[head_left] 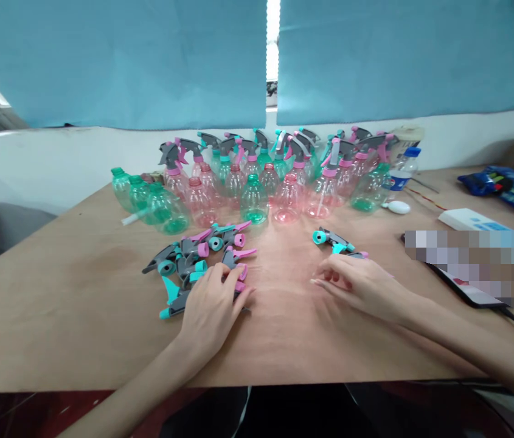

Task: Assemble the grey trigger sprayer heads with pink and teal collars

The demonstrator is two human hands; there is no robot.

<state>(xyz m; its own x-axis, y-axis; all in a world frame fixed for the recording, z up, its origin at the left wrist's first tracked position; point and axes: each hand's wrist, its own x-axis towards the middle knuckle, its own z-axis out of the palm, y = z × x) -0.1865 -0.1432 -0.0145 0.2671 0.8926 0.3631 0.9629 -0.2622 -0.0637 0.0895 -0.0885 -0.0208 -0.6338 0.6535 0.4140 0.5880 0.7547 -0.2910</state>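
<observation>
My left hand (pixel 213 304) reaches into a loose pile of grey spray trigger heads (pixel 188 267) with teal or pink collars and levers. Its thumb and forefinger close around a pink-collared trigger head (pixel 241 275), partly hidden by the fingers. My right hand (pixel 359 286) is low over the table to the right, its fingers loosely curled and the thumb apart from them, with nothing visible between. Just beyond its knuckles lie a few trigger heads (pixel 336 238) with teal and pink parts, partly covered by the hand.
Behind the hands stand several clear pink bottles (pixel 288 204) and green bottles (pixel 254 204), some topped with trigger heads. On the right are a blue-capped drink bottle (pixel 405 170), a white oval object (pixel 398 207), a phone (pixel 461 289) with a cable, and a blue packet (pixel 512 185).
</observation>
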